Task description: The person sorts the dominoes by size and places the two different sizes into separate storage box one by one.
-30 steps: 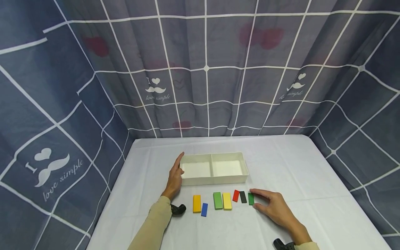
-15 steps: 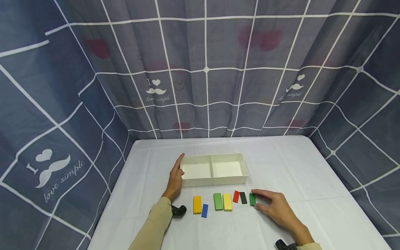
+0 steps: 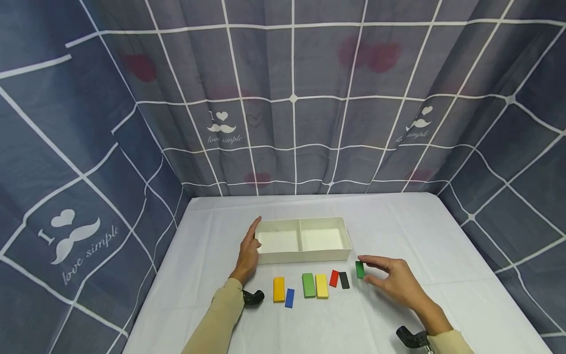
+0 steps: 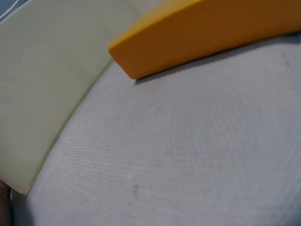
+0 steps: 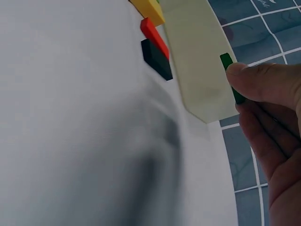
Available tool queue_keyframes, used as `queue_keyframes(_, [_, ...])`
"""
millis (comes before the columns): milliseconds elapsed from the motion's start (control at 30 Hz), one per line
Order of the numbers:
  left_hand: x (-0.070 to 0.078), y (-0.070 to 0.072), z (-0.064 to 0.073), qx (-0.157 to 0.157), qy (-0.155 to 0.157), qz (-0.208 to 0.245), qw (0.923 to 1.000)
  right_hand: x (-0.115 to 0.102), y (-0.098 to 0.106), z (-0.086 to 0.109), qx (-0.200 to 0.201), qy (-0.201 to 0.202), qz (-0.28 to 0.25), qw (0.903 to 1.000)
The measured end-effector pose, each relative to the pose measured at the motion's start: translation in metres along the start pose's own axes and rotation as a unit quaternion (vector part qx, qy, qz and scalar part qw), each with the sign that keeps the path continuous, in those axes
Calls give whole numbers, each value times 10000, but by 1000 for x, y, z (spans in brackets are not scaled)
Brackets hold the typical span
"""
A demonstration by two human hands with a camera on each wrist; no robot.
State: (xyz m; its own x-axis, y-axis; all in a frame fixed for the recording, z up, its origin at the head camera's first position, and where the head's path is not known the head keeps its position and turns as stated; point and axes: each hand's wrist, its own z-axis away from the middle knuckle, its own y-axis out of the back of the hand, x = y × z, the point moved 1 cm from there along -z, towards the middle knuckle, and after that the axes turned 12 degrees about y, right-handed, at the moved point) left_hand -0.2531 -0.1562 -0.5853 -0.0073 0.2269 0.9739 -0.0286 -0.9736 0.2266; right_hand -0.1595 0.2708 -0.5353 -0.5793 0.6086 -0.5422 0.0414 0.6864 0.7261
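Note:
My right hand point(image 3: 400, 280) pinches a small dark green block point(image 3: 360, 269) between thumb and fingers, raised off the table right of the box. In the right wrist view the thumb presses the green block point(image 5: 226, 61) against the fingers. My left hand point(image 3: 245, 253) lies along the left end of a white two-compartment box point(image 3: 305, 256), its index finger straight and its thumb near the rim. The left wrist view shows part of the box wall point(image 4: 42, 89) and an orange block point(image 4: 202, 40); most of that hand is out of view there.
In front of the box lie an orange block point(image 3: 278, 289), a blue block point(image 3: 289, 298), a light green block point(image 3: 308, 285), a yellow block point(image 3: 322, 286), a red block point(image 3: 333, 278) and a black block point(image 3: 344, 280). Grid-patterned curtains point(image 3: 269, 123) surround the white table point(image 3: 442, 231).
My right hand has lifted the dark green block from the table and carried it slightly away from me. The left hand and the box have stayed in place.

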Motion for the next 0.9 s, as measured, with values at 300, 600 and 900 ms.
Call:
queue_keyframes(300, [-1, -1, 1, 43, 12, -45, 10000, -3, 8, -22, -68, 197, -11, 9998])
queue_keyframes(600, [-2, 0, 1, 63, 14, -14, 10000, -8, 11, -44, -227, 235, -119, 9994])
queue_keyframes(900, [2, -1, 0, 88, 41, -11, 10000, -9, 9, -63, -183, 402, -198, 9988])
